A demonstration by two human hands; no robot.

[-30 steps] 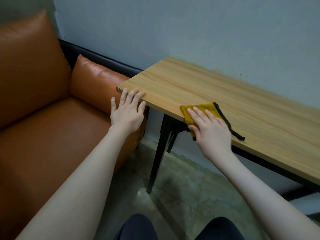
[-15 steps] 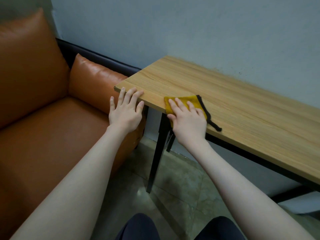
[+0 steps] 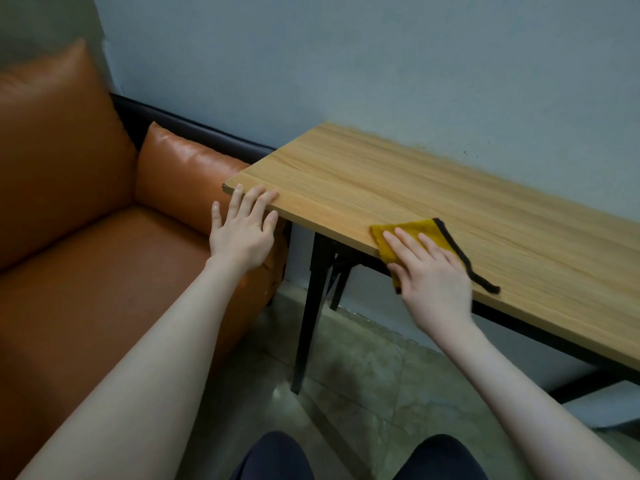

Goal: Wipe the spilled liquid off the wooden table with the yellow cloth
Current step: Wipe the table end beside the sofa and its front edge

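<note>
Cloth (image 3: 414,233), one; hands, two.

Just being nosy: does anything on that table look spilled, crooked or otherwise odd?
No spill shows on the wooden table. The one oddity: the yellow cloth under the right hand overhangs the near edge, its black trim trailing loose. The left hand rests on the corner.

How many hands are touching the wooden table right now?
2. The left hand rests its fingers on the wooden table's near corner; the right hand presses the yellow cloth at the front edge.
</note>
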